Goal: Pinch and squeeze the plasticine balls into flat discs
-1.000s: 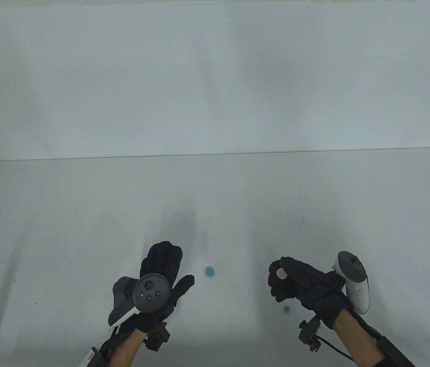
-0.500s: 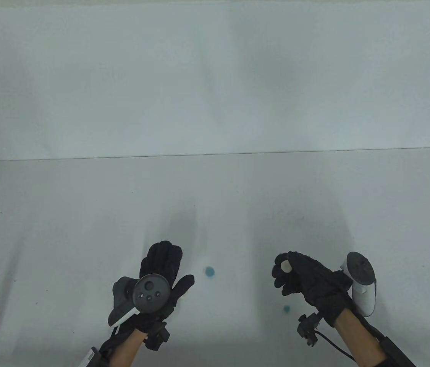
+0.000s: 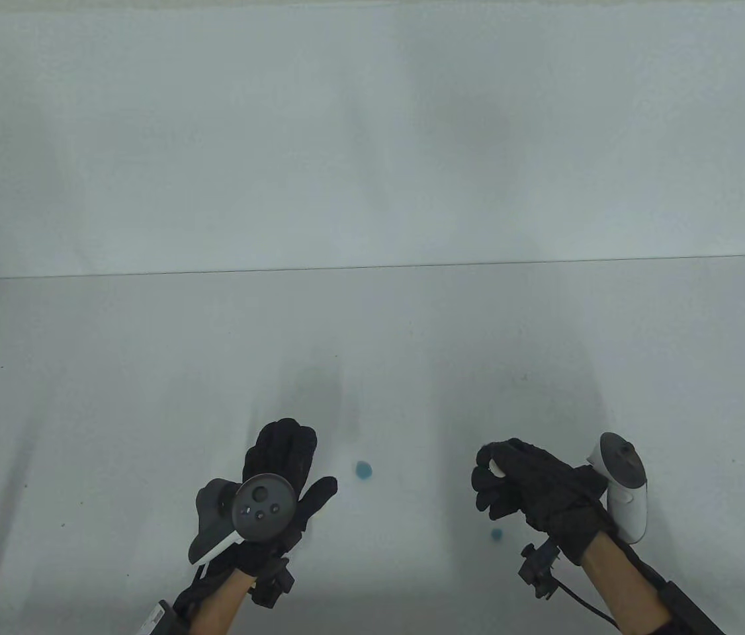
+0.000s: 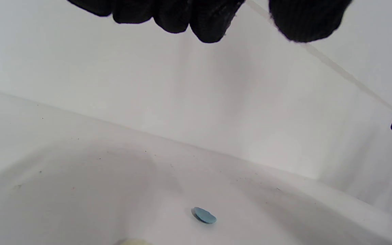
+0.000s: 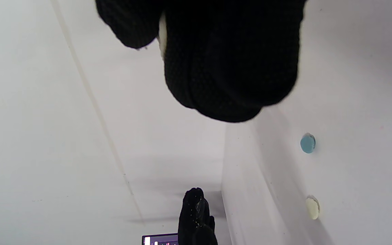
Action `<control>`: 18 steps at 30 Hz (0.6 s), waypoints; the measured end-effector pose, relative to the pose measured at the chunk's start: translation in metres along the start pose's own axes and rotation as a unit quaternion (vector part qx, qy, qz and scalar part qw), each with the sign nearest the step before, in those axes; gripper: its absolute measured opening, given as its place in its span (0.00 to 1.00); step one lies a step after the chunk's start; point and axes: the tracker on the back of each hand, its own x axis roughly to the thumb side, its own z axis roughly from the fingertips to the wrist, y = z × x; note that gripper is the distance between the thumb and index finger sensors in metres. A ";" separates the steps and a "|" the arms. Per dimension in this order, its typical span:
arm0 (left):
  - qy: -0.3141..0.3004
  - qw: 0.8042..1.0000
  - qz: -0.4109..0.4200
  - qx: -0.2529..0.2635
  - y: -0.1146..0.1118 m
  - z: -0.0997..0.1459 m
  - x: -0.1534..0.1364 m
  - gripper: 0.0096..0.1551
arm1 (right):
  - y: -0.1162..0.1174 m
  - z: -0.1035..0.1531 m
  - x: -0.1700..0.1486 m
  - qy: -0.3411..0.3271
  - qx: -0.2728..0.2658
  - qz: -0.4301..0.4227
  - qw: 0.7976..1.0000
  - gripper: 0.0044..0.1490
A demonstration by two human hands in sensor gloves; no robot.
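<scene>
My right hand (image 3: 493,467) hovers just above the table at the lower right and pinches a pale cream plasticine piece (image 3: 497,469) between thumb and curled fingers; in the right wrist view only a sliver of that cream piece (image 5: 161,33) shows. A flat blue disc (image 3: 364,470) lies on the table between the hands, and the blue disc (image 4: 203,215) also shows in the left wrist view. A smaller blue piece (image 3: 496,534) lies below my right hand. My left hand (image 3: 309,456) is spread flat, palm down, and holds nothing. A cream disc (image 5: 312,208) lies near its thumb.
The white table (image 3: 147,397) ends at a far edge against a white wall (image 3: 372,132). A cable and a clamp (image 3: 538,569) hang from my right wrist. A small screen (image 5: 160,239) shows at the bottom of the right wrist view.
My right hand shifted slightly to the right and its fingers closed tighter on the cream piece, so less of it shows. The left hand and the blue pieces stayed still.
</scene>
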 end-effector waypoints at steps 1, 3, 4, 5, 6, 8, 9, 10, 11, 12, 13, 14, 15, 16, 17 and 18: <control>0.000 1.000 0.000 0.000 0.000 0.000 0.000 0.47 | 0.000 0.000 0.001 -0.002 -0.005 0.007 1.000 0.26; 0.000 1.000 -0.002 0.001 0.001 0.001 0.000 0.46 | 0.001 0.002 0.005 -0.011 -0.016 0.022 1.000 0.25; 0.000 1.000 -0.001 0.002 0.001 0.001 0.000 0.46 | 0.002 0.002 0.005 -0.012 -0.019 0.022 1.000 0.25; 0.000 1.000 0.000 0.003 0.001 0.000 0.000 0.46 | 0.001 0.003 0.006 -0.015 -0.035 0.029 0.999 0.25; 0.000 1.000 0.001 0.003 0.001 0.000 0.000 0.46 | 0.001 0.003 0.005 -0.017 -0.042 0.036 0.998 0.25; 0.000 1.000 0.000 0.000 0.000 0.001 0.000 0.46 | -0.001 0.003 0.003 -0.012 -0.043 0.036 0.998 0.26; 0.000 1.000 -0.001 0.000 0.000 0.001 0.000 0.47 | -0.002 0.003 0.001 -0.010 -0.037 0.025 0.999 0.28; -0.001 1.000 -0.001 0.000 0.000 0.001 0.000 0.46 | -0.002 0.002 -0.001 -0.007 -0.017 0.001 1.000 0.36; -0.001 1.000 0.001 0.000 0.000 0.000 0.000 0.46 | -0.003 0.002 -0.003 -0.003 -0.002 -0.017 1.000 0.41; 0.000 1.000 0.001 -0.002 -0.001 0.000 0.000 0.46 | -0.003 0.001 -0.003 -0.002 -0.006 -0.019 1.000 0.42; 0.000 1.000 0.000 -0.003 -0.001 0.000 0.000 0.46 | -0.003 0.001 -0.002 -0.002 -0.018 -0.003 1.000 0.41; 0.000 1.000 0.000 -0.003 -0.001 0.000 0.000 0.47 | -0.003 0.001 -0.001 -0.005 -0.021 0.017 1.000 0.39; 0.000 1.000 -0.001 -0.002 -0.001 0.000 0.000 0.46 | -0.004 0.001 -0.001 -0.006 -0.019 0.021 1.000 0.37; 0.000 1.000 0.001 -0.001 0.000 0.000 0.000 0.46 | -0.004 0.001 -0.001 -0.005 -0.022 0.018 1.000 0.36; 0.000 1.000 0.002 -0.002 -0.001 0.000 0.000 0.46 | -0.004 0.001 -0.001 -0.005 -0.027 0.015 1.000 0.34; 0.000 1.000 0.002 -0.004 -0.001 -0.001 -0.001 0.46 | -0.004 0.001 -0.001 -0.006 -0.030 0.018 0.999 0.32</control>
